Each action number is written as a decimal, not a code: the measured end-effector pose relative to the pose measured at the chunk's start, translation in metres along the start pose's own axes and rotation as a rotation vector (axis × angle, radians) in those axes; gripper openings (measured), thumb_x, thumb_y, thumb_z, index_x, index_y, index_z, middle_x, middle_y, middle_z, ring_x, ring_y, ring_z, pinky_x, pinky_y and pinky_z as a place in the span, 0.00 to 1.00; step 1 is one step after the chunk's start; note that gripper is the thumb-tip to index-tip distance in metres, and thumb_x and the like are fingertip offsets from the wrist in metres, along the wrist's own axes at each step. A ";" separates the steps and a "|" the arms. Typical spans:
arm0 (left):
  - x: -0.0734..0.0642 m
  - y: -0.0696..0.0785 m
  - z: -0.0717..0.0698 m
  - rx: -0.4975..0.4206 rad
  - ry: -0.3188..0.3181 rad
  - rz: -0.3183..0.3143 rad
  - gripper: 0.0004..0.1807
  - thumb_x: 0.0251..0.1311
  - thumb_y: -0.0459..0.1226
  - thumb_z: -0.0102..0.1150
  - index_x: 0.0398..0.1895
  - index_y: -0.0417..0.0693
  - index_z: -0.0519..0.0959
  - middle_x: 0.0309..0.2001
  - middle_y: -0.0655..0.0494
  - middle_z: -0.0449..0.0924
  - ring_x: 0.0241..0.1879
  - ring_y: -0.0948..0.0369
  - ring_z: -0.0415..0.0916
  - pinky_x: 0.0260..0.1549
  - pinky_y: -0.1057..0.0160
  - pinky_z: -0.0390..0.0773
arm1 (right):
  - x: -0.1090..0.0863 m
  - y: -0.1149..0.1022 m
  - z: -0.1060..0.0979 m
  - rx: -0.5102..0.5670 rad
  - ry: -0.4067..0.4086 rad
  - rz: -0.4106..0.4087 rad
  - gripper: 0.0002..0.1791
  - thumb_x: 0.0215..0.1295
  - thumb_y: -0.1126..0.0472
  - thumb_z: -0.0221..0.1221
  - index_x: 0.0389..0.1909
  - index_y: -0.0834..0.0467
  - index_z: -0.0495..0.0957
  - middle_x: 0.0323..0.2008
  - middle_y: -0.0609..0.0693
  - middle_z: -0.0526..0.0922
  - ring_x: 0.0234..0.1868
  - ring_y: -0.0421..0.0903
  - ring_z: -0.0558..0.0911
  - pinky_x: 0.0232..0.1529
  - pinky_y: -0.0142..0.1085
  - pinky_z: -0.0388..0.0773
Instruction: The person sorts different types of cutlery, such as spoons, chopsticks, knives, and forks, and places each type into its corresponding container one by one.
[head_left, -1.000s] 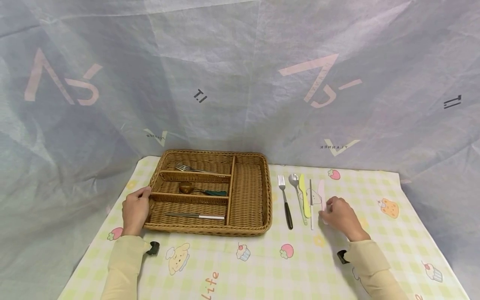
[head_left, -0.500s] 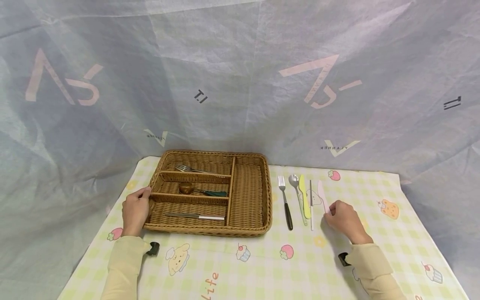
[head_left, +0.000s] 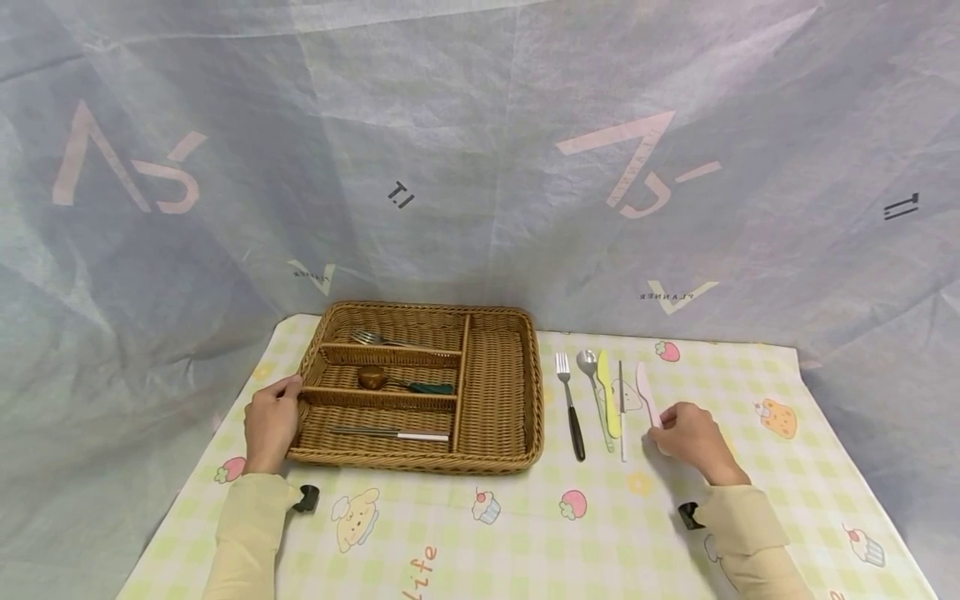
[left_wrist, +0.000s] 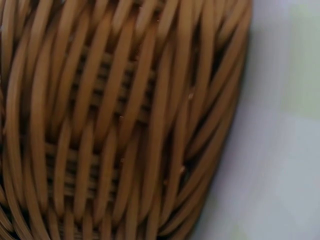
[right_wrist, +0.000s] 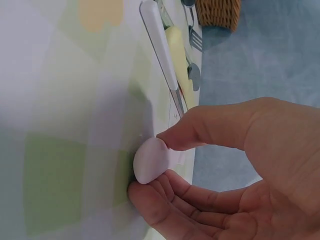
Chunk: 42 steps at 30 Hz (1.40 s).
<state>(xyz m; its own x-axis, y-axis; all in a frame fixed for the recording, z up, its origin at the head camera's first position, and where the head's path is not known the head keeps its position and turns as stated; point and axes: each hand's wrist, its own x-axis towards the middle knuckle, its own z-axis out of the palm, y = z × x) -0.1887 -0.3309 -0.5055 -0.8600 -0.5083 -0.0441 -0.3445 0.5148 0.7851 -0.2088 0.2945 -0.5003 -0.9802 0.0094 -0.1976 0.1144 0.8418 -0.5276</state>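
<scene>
At the left end of a brown wicker cutlery tray point(head_left: 498, 462), my left hand point(head_left: 272, 423) holds the side rim; most of its fingers are hidden, and the left wrist view shows only woven wall and blurred cloth. My right hand point(head_left: 692, 440) pinches the handle end of a pink table knife point(head_left: 647, 393) between thumb and fingers. The rounded handle end point(right_wrist: 151, 161) shows in the right wrist view, close to the cloth. Left of that knife lie a chopstick pair with white ends point(head_left: 622, 425), a yellow-green knife point(head_left: 609, 396), a spoon point(head_left: 587, 362) and a black-handled fork point(head_left: 574, 425).
Inside the tray, separate compartments hold a fork point(head_left: 367, 337), a brown spoon with a green handle point(head_left: 372, 377) and white-ended chopsticks point(head_left: 422, 435). A checked tablecloth point(head_left: 517, 550) covers the table. Grey fabric point(head_left: 450, 233) hangs behind it.
My right hand has shifted slightly right with the pink knife's handle end, so the knife now slants instead of standing nearly straight. The left hand and the tray have stayed put.
</scene>
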 end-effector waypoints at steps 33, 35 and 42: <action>-0.001 0.000 0.001 0.004 0.002 -0.008 0.32 0.84 0.56 0.42 0.75 0.45 0.77 0.72 0.35 0.74 0.72 0.31 0.66 0.71 0.29 0.64 | -0.030 0.013 -0.006 0.194 -0.072 0.086 0.19 0.70 0.58 0.68 0.53 0.68 0.80 0.41 0.53 0.87 0.40 0.45 0.81 0.38 0.36 0.78; -0.001 0.000 0.001 0.004 0.000 -0.006 0.32 0.84 0.56 0.42 0.75 0.45 0.77 0.73 0.35 0.74 0.72 0.31 0.66 0.71 0.29 0.63 | -0.032 0.012 -0.007 0.199 -0.076 0.082 0.20 0.70 0.58 0.67 0.53 0.69 0.80 0.41 0.53 0.87 0.40 0.45 0.82 0.39 0.36 0.78; -0.002 0.002 0.000 -0.006 -0.001 0.001 0.31 0.85 0.54 0.41 0.76 0.46 0.77 0.73 0.37 0.74 0.73 0.32 0.66 0.72 0.30 0.63 | -0.038 0.004 -0.010 0.225 -0.090 0.066 0.20 0.70 0.58 0.66 0.55 0.69 0.79 0.41 0.52 0.87 0.41 0.45 0.83 0.42 0.37 0.78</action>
<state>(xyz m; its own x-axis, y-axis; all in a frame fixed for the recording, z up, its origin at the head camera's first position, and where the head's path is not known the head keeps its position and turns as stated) -0.1880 -0.3291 -0.5039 -0.8605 -0.5075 -0.0438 -0.3417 0.5114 0.7885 -0.1724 0.3034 -0.4863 -0.9521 0.0037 -0.3057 0.2209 0.6996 -0.6795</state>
